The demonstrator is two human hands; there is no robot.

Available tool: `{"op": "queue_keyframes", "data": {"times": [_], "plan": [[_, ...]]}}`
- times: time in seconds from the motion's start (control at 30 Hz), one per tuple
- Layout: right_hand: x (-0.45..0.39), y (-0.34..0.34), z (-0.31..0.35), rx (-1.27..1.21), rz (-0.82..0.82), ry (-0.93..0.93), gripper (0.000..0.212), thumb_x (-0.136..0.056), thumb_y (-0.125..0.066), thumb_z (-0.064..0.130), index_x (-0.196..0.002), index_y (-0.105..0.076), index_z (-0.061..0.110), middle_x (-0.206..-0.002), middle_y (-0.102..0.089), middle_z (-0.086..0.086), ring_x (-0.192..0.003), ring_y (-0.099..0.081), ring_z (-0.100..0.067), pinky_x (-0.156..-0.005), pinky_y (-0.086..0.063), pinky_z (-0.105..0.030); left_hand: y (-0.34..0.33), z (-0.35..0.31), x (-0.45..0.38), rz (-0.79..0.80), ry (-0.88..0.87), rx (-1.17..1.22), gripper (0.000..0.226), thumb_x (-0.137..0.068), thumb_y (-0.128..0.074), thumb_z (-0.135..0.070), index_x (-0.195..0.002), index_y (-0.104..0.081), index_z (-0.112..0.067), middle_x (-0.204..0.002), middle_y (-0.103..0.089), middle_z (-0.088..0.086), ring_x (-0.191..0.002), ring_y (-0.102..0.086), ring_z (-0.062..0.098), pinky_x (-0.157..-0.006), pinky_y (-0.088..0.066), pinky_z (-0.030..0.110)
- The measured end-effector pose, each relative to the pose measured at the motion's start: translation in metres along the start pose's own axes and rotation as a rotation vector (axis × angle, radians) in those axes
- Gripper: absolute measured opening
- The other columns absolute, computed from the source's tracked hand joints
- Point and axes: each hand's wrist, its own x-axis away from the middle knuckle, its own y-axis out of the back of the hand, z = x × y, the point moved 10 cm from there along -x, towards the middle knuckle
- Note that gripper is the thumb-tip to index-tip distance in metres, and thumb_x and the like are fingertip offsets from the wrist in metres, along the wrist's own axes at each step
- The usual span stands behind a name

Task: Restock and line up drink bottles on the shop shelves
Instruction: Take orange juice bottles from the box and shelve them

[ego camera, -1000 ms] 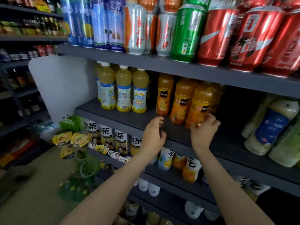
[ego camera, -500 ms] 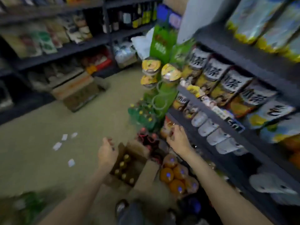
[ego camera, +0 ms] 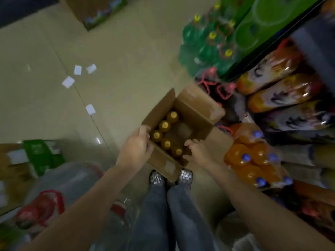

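Below me the floor (ego camera: 54, 109) is smooth, glossy beige tile; on it, just ahead of my shoes (ego camera: 157, 178), sits an open cardboard box (ego camera: 168, 165), matte brown, flaps splayed outward; beside it lies a shrink-wrapped pack of orange bottles (ego camera: 253, 160), its film shiny. Inside the box stand five bottles (ego camera: 165, 126), round amber-gold caps up, along its left side. My left hand (ego camera: 135, 149) curls over the box's left edge; my right hand (ego camera: 196, 151) reaches inside, fingers loosely spread, gripping nothing I can see.
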Motion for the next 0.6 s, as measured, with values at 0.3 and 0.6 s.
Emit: {"op": "queue_keyframes", "data": {"times": [0.3,0.6], "plan": [[-0.126,-0.104,-0.024,0.584,0.124,-0.026,0.037,-0.093,-0.040,0.008,-0.128,-0.050,0.016,-0.135,-0.048,-0.011,-0.131,-0.031,-0.031,-0.107,-0.023,-0.042,-0.085,0.045,-0.044,0.058,-0.123,-0.008,0.040,-0.088,-0.055,-0.011,-0.125,-0.042,-0.017,-0.103,-0.052,-0.005,-0.085,-0.054,0.007,-0.072,-0.036,0.012],[-0.091,-0.058,0.001,0.488,0.060,0.156,0.037,-0.079,-0.062,0.048,-0.100,-0.058,0.017,-0.107,-0.059,-0.007,-0.119,-0.039,-0.026,-0.094,-0.028,-0.039,-0.078,0.054,-0.036,0.068,-0.046,0.047,0.042,-0.086,-0.058,-0.010,-0.125,-0.042,-0.015,-0.104,-0.052,-0.005,-0.089,-0.053,0.008,-0.082,-0.045,0.024]]}}
